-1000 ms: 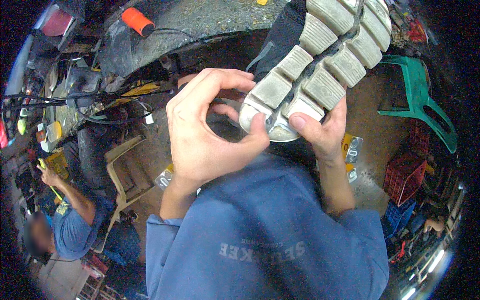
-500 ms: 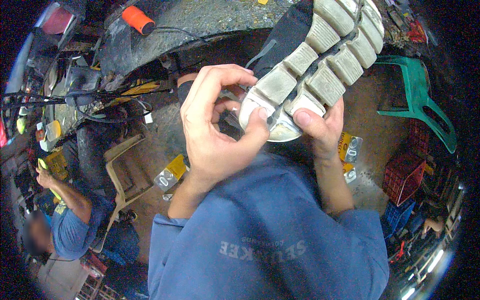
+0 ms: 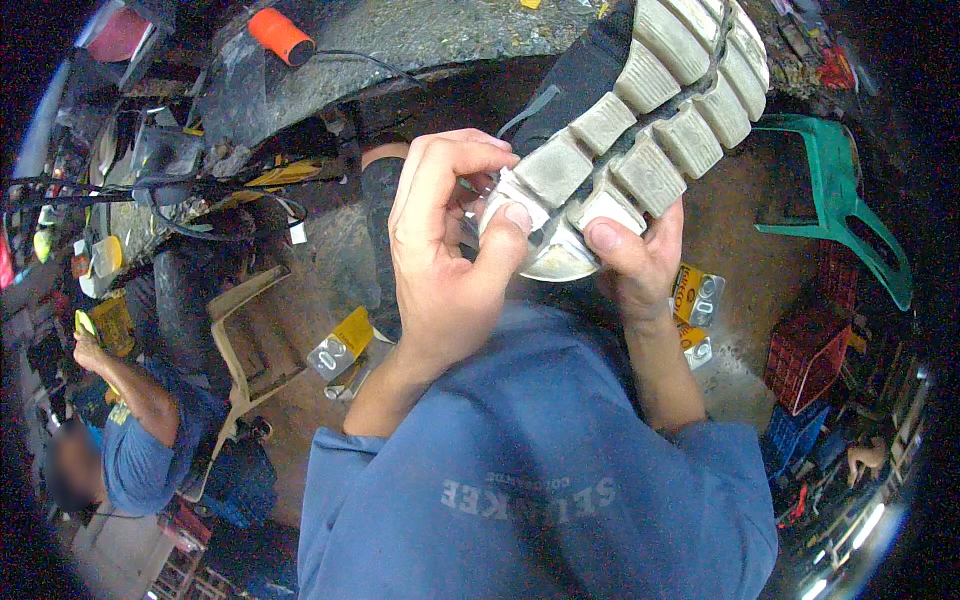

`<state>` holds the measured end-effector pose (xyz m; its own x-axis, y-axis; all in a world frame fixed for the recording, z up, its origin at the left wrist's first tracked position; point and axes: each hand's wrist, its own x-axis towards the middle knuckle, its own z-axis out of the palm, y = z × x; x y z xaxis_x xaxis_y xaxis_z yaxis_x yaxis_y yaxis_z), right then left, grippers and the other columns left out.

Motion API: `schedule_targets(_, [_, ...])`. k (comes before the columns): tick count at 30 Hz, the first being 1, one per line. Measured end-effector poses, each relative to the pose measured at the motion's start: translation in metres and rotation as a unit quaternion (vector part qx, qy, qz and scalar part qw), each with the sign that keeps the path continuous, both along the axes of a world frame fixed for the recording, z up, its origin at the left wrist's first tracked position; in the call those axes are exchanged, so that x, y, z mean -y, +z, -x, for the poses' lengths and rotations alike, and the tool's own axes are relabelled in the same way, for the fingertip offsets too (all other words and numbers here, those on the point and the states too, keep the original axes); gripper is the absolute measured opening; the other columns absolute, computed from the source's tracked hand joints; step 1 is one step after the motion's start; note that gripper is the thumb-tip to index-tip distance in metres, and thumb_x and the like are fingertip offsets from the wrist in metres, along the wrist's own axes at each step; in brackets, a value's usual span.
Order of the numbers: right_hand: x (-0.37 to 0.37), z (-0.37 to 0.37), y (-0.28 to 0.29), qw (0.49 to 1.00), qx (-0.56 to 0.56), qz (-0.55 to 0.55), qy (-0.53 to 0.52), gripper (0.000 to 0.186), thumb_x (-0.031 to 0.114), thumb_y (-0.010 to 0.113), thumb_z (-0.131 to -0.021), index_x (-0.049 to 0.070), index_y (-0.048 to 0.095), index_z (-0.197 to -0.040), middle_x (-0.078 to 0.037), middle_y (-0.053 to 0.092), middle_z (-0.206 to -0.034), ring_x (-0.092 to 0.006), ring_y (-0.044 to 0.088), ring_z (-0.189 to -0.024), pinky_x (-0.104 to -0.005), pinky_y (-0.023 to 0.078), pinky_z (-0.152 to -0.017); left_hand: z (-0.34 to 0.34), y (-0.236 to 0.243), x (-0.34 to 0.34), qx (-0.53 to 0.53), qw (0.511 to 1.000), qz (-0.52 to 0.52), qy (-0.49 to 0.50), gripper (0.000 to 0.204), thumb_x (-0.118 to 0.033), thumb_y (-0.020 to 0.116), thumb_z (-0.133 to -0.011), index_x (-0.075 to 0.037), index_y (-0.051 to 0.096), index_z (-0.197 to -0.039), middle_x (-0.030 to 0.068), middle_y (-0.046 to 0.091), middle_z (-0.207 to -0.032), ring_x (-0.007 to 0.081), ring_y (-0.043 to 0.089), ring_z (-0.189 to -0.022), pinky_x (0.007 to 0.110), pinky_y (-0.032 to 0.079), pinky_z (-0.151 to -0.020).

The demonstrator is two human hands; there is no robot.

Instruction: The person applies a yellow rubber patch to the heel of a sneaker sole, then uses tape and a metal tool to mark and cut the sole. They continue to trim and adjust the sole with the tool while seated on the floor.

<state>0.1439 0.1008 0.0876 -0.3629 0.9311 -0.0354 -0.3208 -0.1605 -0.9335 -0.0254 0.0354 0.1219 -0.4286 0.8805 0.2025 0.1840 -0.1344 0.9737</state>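
A black shoe (image 3: 572,85) with a worn, off-white segmented sole (image 3: 655,170) is held sole up in front of me, slanting from upper right down toward my chest. On the left of its near end, my left hand (image 3: 450,235) presses with the thumb on the sole edge, its other fingers bent along the shoe's side. My right hand (image 3: 637,255) grips the right side of the same end, thumb on the lowest sole block and fingers hidden beneath. A grey lace-like strip (image 3: 530,108) hangs from the upper.
Ahead lies a rough grey workbench (image 3: 440,35) with an orange cylinder (image 3: 281,37) and a black cable. A green plastic chair (image 3: 835,190), red crate (image 3: 808,355), beige chair (image 3: 235,350) and yellow-and-silver cans (image 3: 342,345) stand around. A co-worker (image 3: 150,440) sits at left.
My left hand has shifted slightly right and turned, and its thumb has moved a little up and left on the sole edge. The right hand keeps its hold.
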Motion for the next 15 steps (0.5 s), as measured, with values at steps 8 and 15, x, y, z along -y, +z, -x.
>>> schedule_targets(8, [0.004,-0.002,0.001,1.000,-0.010,0.003,0.025,0.097,0.009,0.085,-0.079,-0.001,0.030,-0.158,-0.018,0.055,-0.148,-0.0330,0.057,-0.137,-0.0471,0.042,-0.119,0.002,-0.004,-0.002,0.227,0.973,0.019,-0.023,0.026,-0.005,0.064,-0.076,0.000,0.063,-0.101,0.0124,0.058,-0.116,0.0194,0.056,-0.110,0.031,0.044,-0.098])
schedule_targets(15, [0.000,0.002,-0.003,0.999,-0.011,0.029,0.033,0.101,0.010,0.083,-0.079,-0.002,0.025,-0.161,-0.020,0.053,-0.150,-0.0346,0.056,-0.138,-0.0468,0.042,-0.119,0.008,-0.015,0.002,0.185,0.980,0.046,-0.055,0.040,-0.018,0.062,-0.080,-0.002,0.062,-0.117,0.0090,0.058,-0.124,0.0187,0.055,-0.114,0.032,0.040,-0.102])
